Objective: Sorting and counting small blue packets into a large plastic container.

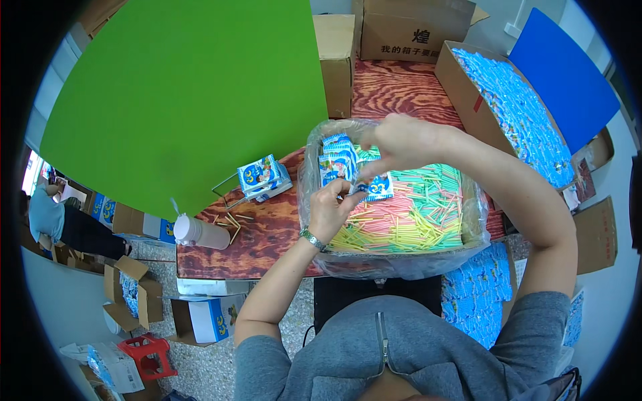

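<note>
Head view: my left hand (329, 208) and right hand (401, 142) both pinch one small blue-and-white packet (378, 188), fingers closed on its edges. It sits above the plastic-lined box (461, 250) of pastel sticks (414, 214). More packets (336, 160) stand at 10 o'clock inside the box. At 9 o'clock, a packet stack (264, 177) rests in a wire holder on the wooden table (267, 234); a white bottle (200, 232) lies farther out.

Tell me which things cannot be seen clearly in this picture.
- Head view: the small blue packet is partly covered by the right hand and left hand.
- The fingers hide how many straws are pinched.
- The green patch masks everything behind it.
- The box of blue packets is partly covered by the blue patch.
</note>
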Available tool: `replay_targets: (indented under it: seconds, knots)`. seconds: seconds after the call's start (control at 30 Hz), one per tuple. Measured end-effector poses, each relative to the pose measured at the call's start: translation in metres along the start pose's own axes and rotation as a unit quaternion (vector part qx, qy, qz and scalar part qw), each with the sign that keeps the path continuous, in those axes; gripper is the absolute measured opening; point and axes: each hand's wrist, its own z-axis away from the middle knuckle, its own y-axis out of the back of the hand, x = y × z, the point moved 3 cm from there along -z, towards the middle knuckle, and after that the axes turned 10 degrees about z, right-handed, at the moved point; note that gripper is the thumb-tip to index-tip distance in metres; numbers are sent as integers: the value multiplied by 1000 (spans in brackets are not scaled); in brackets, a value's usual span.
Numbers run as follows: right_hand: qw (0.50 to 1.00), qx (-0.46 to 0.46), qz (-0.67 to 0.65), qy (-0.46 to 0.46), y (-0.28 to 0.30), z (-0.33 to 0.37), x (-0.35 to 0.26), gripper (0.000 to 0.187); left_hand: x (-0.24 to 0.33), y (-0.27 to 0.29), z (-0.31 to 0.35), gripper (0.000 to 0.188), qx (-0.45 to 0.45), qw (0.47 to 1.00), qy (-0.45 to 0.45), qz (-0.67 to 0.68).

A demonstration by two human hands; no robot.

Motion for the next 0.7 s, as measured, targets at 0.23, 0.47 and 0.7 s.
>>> replay_targets:
  seconds: [0.23, 0.47, 0.7]
  knots:
    - [964, 183, -131, -144, -112, -23, 69, 54, -48, 4, -1, 19, 30, 996, 45, 69]
    - [930, 185, -138, -284, -184, -43, 71, 56, -79, -6, 7, 13, -9, 958, 252, 138]
    - [901, 238, -265, -248, -193, -53, 73, 36, -132, -16, 7, 22, 117, 965, 218, 82]
